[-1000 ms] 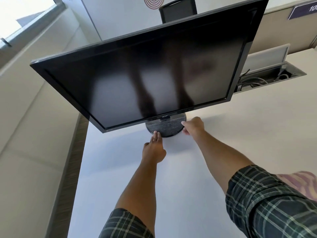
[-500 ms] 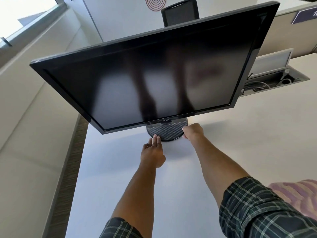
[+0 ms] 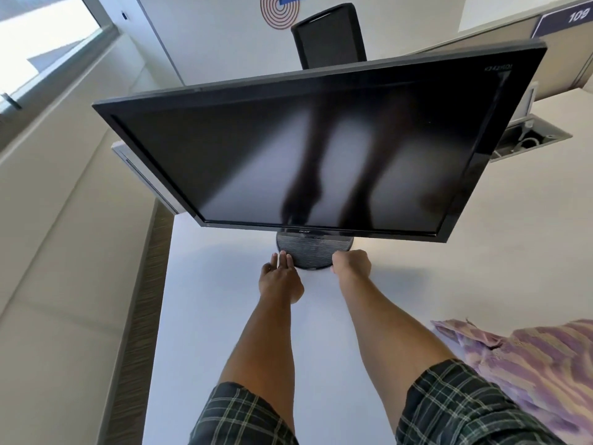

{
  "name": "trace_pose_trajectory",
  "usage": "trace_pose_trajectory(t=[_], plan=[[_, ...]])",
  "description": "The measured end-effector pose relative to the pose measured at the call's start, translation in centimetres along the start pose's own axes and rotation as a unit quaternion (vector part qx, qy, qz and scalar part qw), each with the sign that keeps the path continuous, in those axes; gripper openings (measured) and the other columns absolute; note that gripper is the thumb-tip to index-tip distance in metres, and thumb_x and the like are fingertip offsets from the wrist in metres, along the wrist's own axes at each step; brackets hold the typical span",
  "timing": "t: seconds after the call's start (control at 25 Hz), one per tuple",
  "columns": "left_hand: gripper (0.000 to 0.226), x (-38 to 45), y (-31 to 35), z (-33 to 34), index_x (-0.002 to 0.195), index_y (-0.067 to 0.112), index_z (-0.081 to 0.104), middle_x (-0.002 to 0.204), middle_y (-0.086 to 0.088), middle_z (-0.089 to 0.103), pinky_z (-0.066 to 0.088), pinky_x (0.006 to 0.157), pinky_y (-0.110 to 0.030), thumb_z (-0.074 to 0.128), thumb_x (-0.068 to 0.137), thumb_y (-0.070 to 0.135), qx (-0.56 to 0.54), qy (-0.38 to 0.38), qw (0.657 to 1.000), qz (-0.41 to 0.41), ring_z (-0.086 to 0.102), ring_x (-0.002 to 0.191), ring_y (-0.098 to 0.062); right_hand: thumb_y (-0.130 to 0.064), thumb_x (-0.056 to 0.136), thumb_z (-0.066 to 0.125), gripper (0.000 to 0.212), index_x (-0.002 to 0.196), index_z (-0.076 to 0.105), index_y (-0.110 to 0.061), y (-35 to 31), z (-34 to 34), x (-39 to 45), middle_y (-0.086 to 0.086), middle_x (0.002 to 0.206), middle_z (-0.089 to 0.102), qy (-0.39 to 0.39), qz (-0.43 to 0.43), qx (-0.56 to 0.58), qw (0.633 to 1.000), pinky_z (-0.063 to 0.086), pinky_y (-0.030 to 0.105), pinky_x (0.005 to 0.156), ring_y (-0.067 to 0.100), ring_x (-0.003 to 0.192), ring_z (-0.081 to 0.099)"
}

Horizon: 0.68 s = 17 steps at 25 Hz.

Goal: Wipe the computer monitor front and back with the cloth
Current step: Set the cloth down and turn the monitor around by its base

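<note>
Now both hands are working the monitor [image 3: 321,155] base [image 3: 313,252] at twelve o'clock: left hand [image 3: 279,278] flat-fingered against it, right hand [image 3: 351,262] gripping its rim. Best turning slowly; cloth [image 3: 529,364] is lying at four o'clock on the bench [image 3: 224,316].

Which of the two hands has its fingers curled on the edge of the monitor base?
The right hand: it grips the round base at its right edge. The left hand only touches the left edge with straight fingers.

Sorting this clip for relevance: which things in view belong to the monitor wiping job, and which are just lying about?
Part of the job:
monitor
monitor base, touched by left hand, gripped by right hand
striped cloth, on the desk

Just there:
office chair
cable tray
</note>
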<state>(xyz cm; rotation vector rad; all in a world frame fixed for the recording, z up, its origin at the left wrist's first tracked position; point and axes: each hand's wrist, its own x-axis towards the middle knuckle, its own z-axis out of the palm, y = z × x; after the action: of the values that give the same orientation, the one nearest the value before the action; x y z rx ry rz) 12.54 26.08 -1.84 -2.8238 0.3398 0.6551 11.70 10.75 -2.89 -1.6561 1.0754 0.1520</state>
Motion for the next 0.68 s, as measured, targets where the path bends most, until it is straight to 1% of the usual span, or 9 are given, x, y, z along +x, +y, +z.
trace_pose_trajectory(t=[0.12, 0.2, 0.24, 0.32, 0.4, 0.48, 0.56, 0.64, 0.68], plan=[[0.072, -0.5, 0.3, 0.4, 0.161, 0.005, -0.006, 0.17, -0.01, -0.01, 0.003, 0.127, -0.039, 0.027, 0.098, 0.013, -0.046, -0.003, 0.999, -0.019, -0.007, 0.158, -0.024, -0.01, 0.081, 0.064, 0.022, 0.099, 0.071, 0.001, 0.3, 1.2, -1.2, 0.016, 0.097, 0.076, 0.0, 0.027, 0.033, 0.999, 0.045, 0.027, 0.067, 0.033, 0.093, 0.071], [0.074, -1.1, 0.7, 0.6, 0.161, 0.006, -0.007, 0.17, -0.01, -0.012, 0.0, 0.127, -0.042, 0.029, 0.096, 0.011, -0.09, 0.001, 0.996, -0.019, -0.009, 0.158, -0.023, -0.01, 0.078, 0.062, 0.023, 0.095, 0.073, 0.0, 0.4, 1.8, -1.9, 0.015, 0.094, 0.077, -0.006, 0.04, 0.041, 0.998, 0.046, 0.027, 0.067, 0.032, 0.091, 0.072], [0.075, -1.5, 0.8, 0.5, 0.161, 0.006, -0.007, 0.17, -0.01, -0.012, -0.001, 0.127, -0.043, 0.03, 0.096, 0.01, -0.114, 0.001, 0.993, -0.017, -0.009, 0.157, -0.023, -0.01, 0.077, 0.061, 0.023, 0.093, 0.074, 0.0, 0.4, 2.3, -2.1, 0.014, 0.092, 0.077, -0.008, 0.047, 0.048, 0.998, 0.049, 0.027, 0.069, 0.031, 0.09, 0.072], [0.076, -2.0, 0.9, 0.2, 0.161, 0.006, -0.006, 0.17, -0.011, -0.011, 0.001, 0.127, -0.045, 0.032, 0.095, 0.009, -0.174, 0.002, 0.985, -0.019, -0.008, 0.158, -0.023, -0.008, 0.076, 0.059, 0.022, 0.087, 0.076, 0.001, 0.4, 3.1, -2.8, 0.012, 0.085, 0.078, -0.009, 0.059, 0.066, 0.996, 0.056, 0.029, 0.077, 0.03, 0.089, 0.073], [0.074, -2.1, 0.7, -0.2, 0.162, 0.005, -0.003, 0.17, -0.011, -0.008, 0.006, 0.127, -0.046, 0.034, 0.098, 0.014, -0.215, -0.003, 0.976, -0.014, -0.006, 0.158, -0.024, -0.005, 0.08, 0.062, 0.019, 0.091, 0.074, 0.005, 0.5, 3.7, -3.1, 0.012, 0.082, 0.078, -0.018, 0.072, 0.093, 0.993, 0.057, 0.03, 0.081, 0.027, 0.091, 0.074], [0.069, -2.2, 0.7, -0.4, 0.161, 0.004, 0.003, 0.171, -0.011, -0.003, 0.013, 0.125, -0.049, 0.034, 0.104, 0.024, -0.222, -0.006, 0.975, 0.002, 0.0, 0.158, -0.025, -0.004, 0.085, 0.065, 0.023, 0.105, 0.069, 0.008, 0.5, 4.0, -3.6, 0.014, 0.093, 0.078, -0.034, 0.085, 0.112, 0.989, 0.053, 0.027, 0.078, 0.027, 0.096, 0.074], [0.066, -2.7, 0.8, -0.8, 0.161, 0.005, 0.009, 0.171, -0.009, 0.005, 0.021, 0.121, -0.05, 0.034, 0.105, 0.03, -0.225, -0.002, 0.974, 0.017, 0.012, 0.156, -0.027, -0.003, 0.09, 0.063, 0.026, 0.114, 0.063, 0.009, 0.4, 4.1, -4.4, 0.02, 0.109, 0.074, -0.042, 0.087, 0.128, 0.987, 0.052, 0.029, 0.082, 0.033, 0.106, 0.07], [0.063, -3.6, 0.8, -0.8, 0.16, 0.009, 0.017, 0.167, -0.008, 0.021, 0.026, 0.117, -0.046, 0.037, 0.104, 0.029, -0.241, 0.015, 0.97, 0.017, 0.029, 0.15, -0.029, -0.006, 0.095, 0.06, 0.027, 0.119, 0.063, 0.007, 0.8, 4.3, -5.4, 0.019, 0.119, 0.07, -0.04, 0.06, 0.115, 0.991, 0.051, 0.032, 0.084, 0.036, 0.112, 0.067], [0.06, -4.4, 0.8, -0.7, 0.159, 0.012, 0.024, 0.162, -0.008, 0.033, 0.03, 0.114, -0.044, 0.04, 0.103, 0.028, -0.253, 0.031, 0.967, 0.006, 0.038, 0.145, -0.031, -0.008, 0.097, 0.058, 0.026, 0.118, 0.064, 0.006, 1.2, 4.1, -6.2, 0.017, 0.119, 0.07, -0.049, 0.036, 0.104, 0.993, 0.05, 0.031, 0.081, 0.036, 0.111, 0.067]])
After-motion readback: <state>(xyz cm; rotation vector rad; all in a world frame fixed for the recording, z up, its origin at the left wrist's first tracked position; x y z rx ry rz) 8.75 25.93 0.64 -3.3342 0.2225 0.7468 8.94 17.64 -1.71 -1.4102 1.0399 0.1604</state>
